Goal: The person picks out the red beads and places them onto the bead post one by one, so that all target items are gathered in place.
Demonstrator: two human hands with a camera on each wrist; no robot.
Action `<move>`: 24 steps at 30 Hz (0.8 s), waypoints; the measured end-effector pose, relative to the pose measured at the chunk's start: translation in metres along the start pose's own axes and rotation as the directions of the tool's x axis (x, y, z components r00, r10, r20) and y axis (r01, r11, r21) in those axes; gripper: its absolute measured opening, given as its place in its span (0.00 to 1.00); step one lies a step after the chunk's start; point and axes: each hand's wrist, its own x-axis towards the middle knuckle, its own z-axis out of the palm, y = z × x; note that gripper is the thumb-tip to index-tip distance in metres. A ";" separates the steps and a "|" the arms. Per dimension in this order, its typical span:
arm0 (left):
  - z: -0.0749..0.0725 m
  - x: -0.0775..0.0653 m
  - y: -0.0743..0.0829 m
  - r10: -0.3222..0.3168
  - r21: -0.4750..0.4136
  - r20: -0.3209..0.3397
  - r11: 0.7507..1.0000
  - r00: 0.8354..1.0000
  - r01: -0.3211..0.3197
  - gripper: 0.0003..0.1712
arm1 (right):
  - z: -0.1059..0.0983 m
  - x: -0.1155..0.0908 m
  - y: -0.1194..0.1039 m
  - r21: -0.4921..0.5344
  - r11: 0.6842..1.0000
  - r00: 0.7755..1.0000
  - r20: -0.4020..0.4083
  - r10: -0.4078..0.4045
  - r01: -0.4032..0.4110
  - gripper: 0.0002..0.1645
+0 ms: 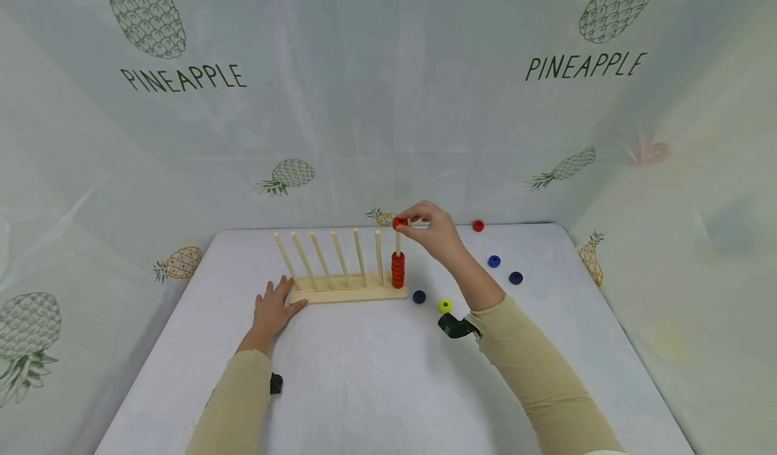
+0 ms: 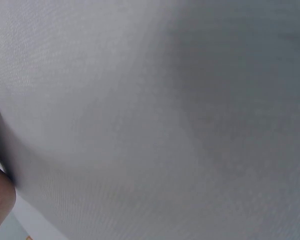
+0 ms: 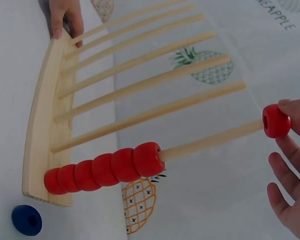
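Note:
A wooden peg rack [image 1: 349,296] with a row of upright pegs stands on the table. My left hand [image 1: 273,310] holds its left end, thumb at the front edge and fingers behind. Between thumb and fingertips my right hand [image 1: 434,231] pinches a red bead [image 3: 276,121] at the top of the rightmost peg [image 3: 215,141]. Several red beads [image 1: 397,270] are stacked at the bottom of that same peg. The other pegs carry no beads. Only a sliver of the left hand shows in the left wrist view, which is mostly blurred white surface.
On the white table [image 1: 364,367], a dark blue bead [image 1: 419,296] and a yellow bead [image 1: 445,305] lie right of the rack. Farther right are a red bead [image 1: 478,226], a blue bead [image 1: 494,261] and another dark bead [image 1: 515,278]. A pineapple-print sheet [image 1: 388,104] hangs behind.

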 end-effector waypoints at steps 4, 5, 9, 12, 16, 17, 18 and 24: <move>0.000 0.000 0.000 0.002 0.001 -0.003 1.000 1.000 -0.002 0.48 | 0.001 0.001 0.001 -0.003 1.000 1.000 0.002 0.017 -0.017 0.11; 0.000 0.000 0.001 0.002 0.001 -0.003 1.000 1.000 -0.002 0.48 | 0.002 0.001 0.001 -0.005 1.000 1.000 0.003 0.022 -0.022 0.11; -0.001 -0.001 0.001 0.003 -0.002 -0.004 1.000 1.000 -0.003 0.48 | 0.003 0.002 0.002 -0.016 1.000 1.000 0.004 0.027 -0.027 0.11; 0.000 -0.002 0.000 0.016 -0.027 -0.024 1.000 1.000 -0.016 0.50 | 0.004 0.002 0.002 -0.027 0.999 1.000 0.004 0.025 -0.025 0.11; 0.001 -0.004 -0.001 0.038 -0.053 -0.054 0.998 0.998 -0.041 0.53 | 0.004 0.002 0.002 -0.025 0.999 1.000 0.006 0.026 -0.026 0.12; 0.001 -0.003 -0.001 0.037 -0.052 -0.052 0.998 0.998 -0.040 0.53 | 0.004 0.002 0.002 -0.022 0.999 1.000 0.007 0.027 -0.027 0.12; 0.001 -0.003 -0.001 0.036 -0.048 -0.049 0.998 0.998 -0.038 0.53 | 0.004 0.002 0.002 -0.018 0.999 1.000 0.007 0.029 -0.028 0.12; 0.003 0.001 -0.003 0.009 -0.009 -0.018 1.000 1.000 -0.009 0.48 | 0.005 0.003 0.003 -0.017 0.999 1.000 0.007 0.030 -0.030 0.12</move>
